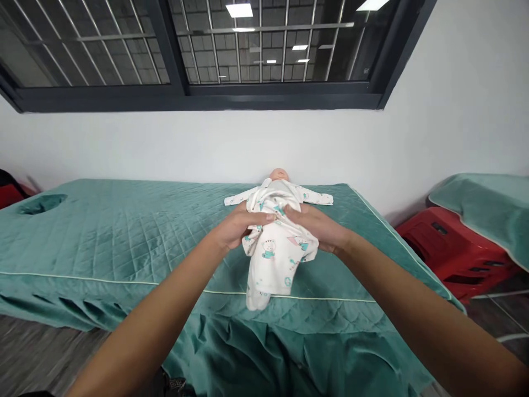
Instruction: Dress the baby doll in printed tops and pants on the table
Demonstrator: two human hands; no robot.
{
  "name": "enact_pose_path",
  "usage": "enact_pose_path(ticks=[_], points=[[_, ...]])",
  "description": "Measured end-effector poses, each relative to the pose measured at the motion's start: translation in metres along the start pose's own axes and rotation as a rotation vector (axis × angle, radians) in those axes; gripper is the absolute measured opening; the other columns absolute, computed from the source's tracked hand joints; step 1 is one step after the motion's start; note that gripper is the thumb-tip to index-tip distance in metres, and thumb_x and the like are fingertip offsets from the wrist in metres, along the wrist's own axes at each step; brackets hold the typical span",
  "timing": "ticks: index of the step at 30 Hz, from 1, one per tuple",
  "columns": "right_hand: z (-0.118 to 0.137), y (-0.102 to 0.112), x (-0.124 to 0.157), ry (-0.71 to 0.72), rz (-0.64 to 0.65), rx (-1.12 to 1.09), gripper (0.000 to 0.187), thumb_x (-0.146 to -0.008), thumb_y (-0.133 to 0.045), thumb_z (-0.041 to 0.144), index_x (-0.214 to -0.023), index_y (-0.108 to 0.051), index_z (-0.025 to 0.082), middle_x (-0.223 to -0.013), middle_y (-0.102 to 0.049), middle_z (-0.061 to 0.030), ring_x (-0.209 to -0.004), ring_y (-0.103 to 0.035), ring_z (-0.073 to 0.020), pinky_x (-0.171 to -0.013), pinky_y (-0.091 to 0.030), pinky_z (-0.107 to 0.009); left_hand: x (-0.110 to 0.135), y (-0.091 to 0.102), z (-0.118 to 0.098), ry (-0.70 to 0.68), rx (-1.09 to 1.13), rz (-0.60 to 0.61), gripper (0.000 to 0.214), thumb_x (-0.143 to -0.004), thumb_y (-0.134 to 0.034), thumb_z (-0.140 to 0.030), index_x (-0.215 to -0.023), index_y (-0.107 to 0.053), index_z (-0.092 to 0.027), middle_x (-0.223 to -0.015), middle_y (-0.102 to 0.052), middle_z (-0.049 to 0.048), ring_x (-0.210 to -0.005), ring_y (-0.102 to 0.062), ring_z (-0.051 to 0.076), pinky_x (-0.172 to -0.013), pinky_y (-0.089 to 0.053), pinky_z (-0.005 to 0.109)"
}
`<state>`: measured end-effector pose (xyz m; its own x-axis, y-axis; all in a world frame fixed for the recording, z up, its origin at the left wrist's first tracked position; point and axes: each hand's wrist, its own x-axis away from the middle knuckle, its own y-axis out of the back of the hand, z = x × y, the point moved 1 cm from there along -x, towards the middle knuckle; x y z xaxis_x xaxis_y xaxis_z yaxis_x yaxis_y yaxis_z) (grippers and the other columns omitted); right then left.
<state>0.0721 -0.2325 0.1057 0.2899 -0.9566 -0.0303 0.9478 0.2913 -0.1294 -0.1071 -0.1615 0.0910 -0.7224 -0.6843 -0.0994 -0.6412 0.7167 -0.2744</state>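
A baby doll (279, 175) lies on its back on a green quilted bed (124, 237), head toward the wall, arms spread out. It wears a white romper (275, 253) printed with teal animals, and one leg hangs over the bed's front edge. My left hand (237, 225) grips the romper's fabric at the doll's chest from the left. My right hand (316, 225) holds the fabric at the chest from the right. The fingertips of both hands meet over the middle of the romper.
A round face hole (41, 203) is set in the bed at the far left. A red plastic stool (454, 248) stands on the floor at the right, beside a second green-covered bed (483, 209). A dark-framed window (198, 55) runs along the white wall.
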Motion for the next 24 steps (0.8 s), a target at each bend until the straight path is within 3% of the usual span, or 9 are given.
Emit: enact_pose_path(ticks=[3,6,8,12,15,18,20,24], points=[[0.005,0.004,0.004,-0.051,0.170,0.268,0.045,-0.080,-0.080,0.049,-0.107,-0.072,0.014,-0.093,-0.073,-0.0068,-0.083,-0.067,-0.0169,-0.068,-0.054,-0.026,0.000,-0.002,0.004,0.010,0.050,-0.051,0.035,-0.060,-0.088,-0.027,-0.087,-0.073,-0.011,-0.077,-0.072,0.0051,-0.066,-0.065,0.016,-0.064,-0.050,0.026],[0.009,0.005,0.005,-0.070,0.111,0.394,0.039,-0.076,-0.083,0.044,-0.102,-0.075,0.016,-0.097,-0.075,-0.0067,-0.086,-0.068,-0.0191,-0.072,-0.055,-0.029,0.000,-0.004,0.012,0.031,0.124,-0.070,0.035,-0.060,-0.088,-0.028,-0.086,-0.073,-0.011,-0.076,-0.072,0.0056,-0.065,-0.066,0.016,-0.064,-0.052,0.027],[0.008,0.003,0.004,-0.044,0.006,0.324,0.037,-0.077,-0.082,0.047,-0.097,-0.075,0.016,-0.095,-0.075,-0.0069,-0.084,-0.068,-0.0192,-0.072,-0.056,-0.030,0.000,-0.005,0.017,0.043,0.167,-0.058,0.038,-0.062,-0.088,-0.033,-0.089,-0.073,-0.011,-0.076,-0.072,0.0055,-0.064,-0.065,0.016,-0.064,-0.052,0.027],[0.005,-0.003,0.001,0.097,-0.179,-0.039,0.042,-0.080,-0.076,0.054,-0.101,-0.069,0.018,-0.095,-0.074,-0.0073,-0.084,-0.069,-0.0204,-0.075,-0.057,-0.032,0.002,-0.004,0.022,0.125,0.103,0.052,0.048,-0.058,-0.092,-0.040,-0.091,-0.073,-0.010,-0.078,-0.073,0.0070,-0.063,-0.065,0.015,-0.061,-0.051,0.025],[0.003,-0.007,0.003,0.121,-0.204,-0.144,0.049,-0.087,-0.065,0.061,-0.108,-0.067,0.018,-0.097,-0.074,-0.0100,-0.089,-0.070,-0.0240,-0.076,-0.058,-0.036,0.005,-0.001,0.019,0.156,0.051,0.119,0.056,-0.050,-0.095,-0.036,-0.094,-0.073,-0.009,-0.081,-0.075,0.0098,-0.067,-0.068,0.019,-0.062,-0.052,0.027],[0.000,-0.005,0.004,0.095,-0.213,-0.127,0.051,-0.086,-0.066,0.061,-0.115,-0.066,0.018,-0.100,-0.074,-0.0106,-0.091,-0.070,-0.0247,-0.076,-0.059,-0.037,0.003,-0.001,0.012,0.064,0.085,0.071,0.055,-0.056,-0.092,-0.035,-0.101,-0.072,-0.009,-0.085,-0.076,0.0117,-0.074,-0.071,0.023,-0.068,-0.055,0.030],[-0.002,-0.001,0.004,0.042,-0.150,-0.059,0.051,-0.082,-0.075,0.056,-0.115,-0.067,0.018,-0.101,-0.075,-0.0098,-0.091,-0.071,-0.0236,-0.077,-0.059,-0.035,-0.001,-0.003,0.008,-0.002,0.124,0.019,0.048,-0.063,-0.088,-0.034,-0.101,-0.071,-0.010,-0.085,-0.076,0.0109,-0.074,-0.072,0.023,-0.069,-0.056,0.031],[0.000,0.002,0.004,-0.036,0.151,0.117,0.049,-0.074,-0.086,0.039,-0.115,-0.070,0.016,-0.106,-0.075,-0.0087,-0.098,-0.071,-0.0216,-0.085,-0.059,-0.034,-0.008,-0.010,0.007,-0.010,0.199,-0.009,0.041,-0.070,-0.083,-0.036,-0.099,-0.072,-0.009,-0.083,-0.076,0.0105,-0.079,-0.073,0.025,-0.076,-0.057,0.034]])
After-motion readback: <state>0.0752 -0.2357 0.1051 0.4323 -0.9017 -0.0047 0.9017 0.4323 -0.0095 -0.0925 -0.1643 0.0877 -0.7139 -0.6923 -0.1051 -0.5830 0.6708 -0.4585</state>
